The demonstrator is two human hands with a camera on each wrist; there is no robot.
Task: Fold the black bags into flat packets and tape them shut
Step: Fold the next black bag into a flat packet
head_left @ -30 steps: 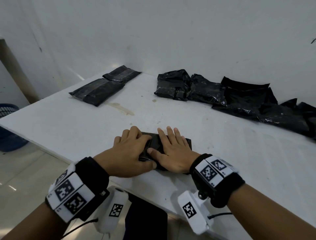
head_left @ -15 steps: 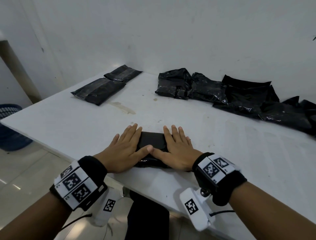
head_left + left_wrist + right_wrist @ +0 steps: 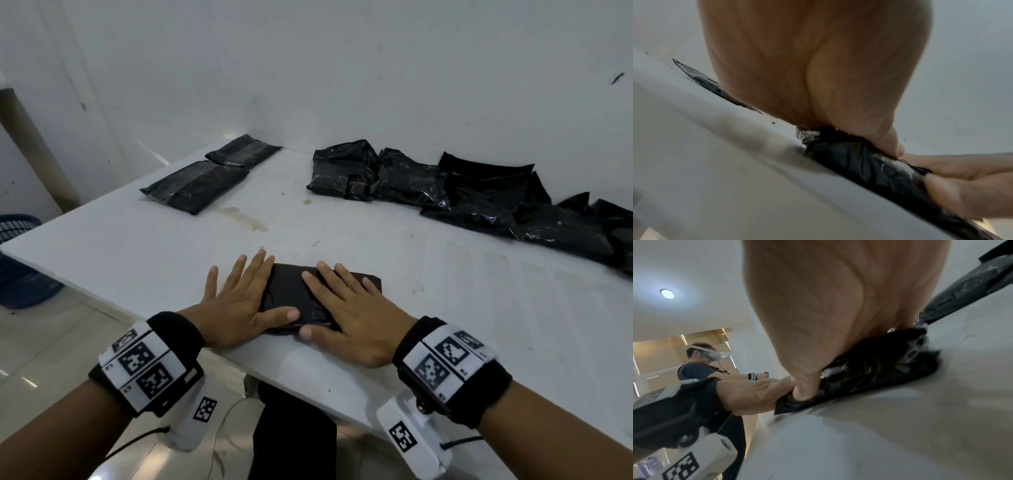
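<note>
A folded black bag [image 3: 291, 294] lies flat near the front edge of the white table [image 3: 137, 253]. My left hand [image 3: 239, 301] lies flat with spread fingers on the table, its thumb pressing the bag's left part. My right hand [image 3: 346, 308] presses flat on the bag's right part, fingers straight. In the left wrist view the bag [image 3: 859, 162] is squeezed under my left palm [image 3: 807, 73]. In the right wrist view the bag [image 3: 879, 363] is crushed under my right palm [image 3: 838, 305]. No tape shows.
Two flat taped black packets [image 3: 195, 185] lie at the table's back left. A row of loose black bags [image 3: 479, 198] runs along the wall at the back right. A blue basket [image 3: 20, 263] stands on the floor, left. Another person [image 3: 701, 363] stands behind.
Both hands went from curled on the bag to flat. The left hand slid left off the bag onto the table; the right hand moved over its right half.
</note>
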